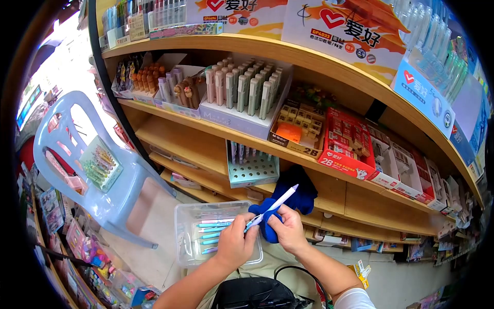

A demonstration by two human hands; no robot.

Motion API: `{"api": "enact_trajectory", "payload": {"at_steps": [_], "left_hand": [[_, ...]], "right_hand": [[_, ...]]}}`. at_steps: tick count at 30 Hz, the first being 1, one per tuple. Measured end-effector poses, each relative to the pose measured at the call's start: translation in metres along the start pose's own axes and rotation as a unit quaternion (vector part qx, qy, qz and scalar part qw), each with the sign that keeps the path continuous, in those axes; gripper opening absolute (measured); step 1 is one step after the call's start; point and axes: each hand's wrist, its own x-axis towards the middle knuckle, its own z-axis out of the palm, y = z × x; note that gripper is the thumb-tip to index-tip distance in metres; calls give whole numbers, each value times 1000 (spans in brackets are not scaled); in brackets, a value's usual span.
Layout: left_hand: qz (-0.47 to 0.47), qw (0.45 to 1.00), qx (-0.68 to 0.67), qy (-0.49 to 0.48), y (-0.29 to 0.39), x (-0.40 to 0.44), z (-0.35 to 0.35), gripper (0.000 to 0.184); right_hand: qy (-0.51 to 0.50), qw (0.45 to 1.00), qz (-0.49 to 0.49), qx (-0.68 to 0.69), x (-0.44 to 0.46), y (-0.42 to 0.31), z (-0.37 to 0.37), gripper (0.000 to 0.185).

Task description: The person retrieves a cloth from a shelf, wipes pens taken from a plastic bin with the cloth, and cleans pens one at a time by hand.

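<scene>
The left hand hid the right ends of some pens in the clear box; it and the right hand covered part of the white pen; the bottom edge cut off the black bag; fine print on upper boxes was unreadably small.

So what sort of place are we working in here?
Most likely a stationery shop, or a stationery aisle: the wooden shelves carry rows of matching pen-like items in a display tray, a red box marked 2B, and large printed cartons above.
</scene>
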Motion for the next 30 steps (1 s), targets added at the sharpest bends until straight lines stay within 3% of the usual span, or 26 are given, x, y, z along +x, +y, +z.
{"api": "enact_trajectory", "payload": {"at_steps": [5, 17, 20, 27, 30], "left_hand": [[-66, 991, -84, -78, -7, -2, -3, 13], [-56, 993, -69, -84, -3, -2, -4, 11], [-91, 989, -72, -96, -2, -3, -4, 11], [9, 999, 24, -34, 0, -3, -2, 13], [35, 999, 23, -9, 1, -2, -1, 12]], "right_hand": [[-21, 1000, 2, 2, 2, 2, -9, 25], [41, 998, -24, 31, 6, -17, -15, 22], [64, 995, -22, 68, 8, -17, -14, 23], [81, 994, -19, 67, 2, -11, -3, 20], [44, 997, 8, -61, -3, 2, -5, 19]]}}
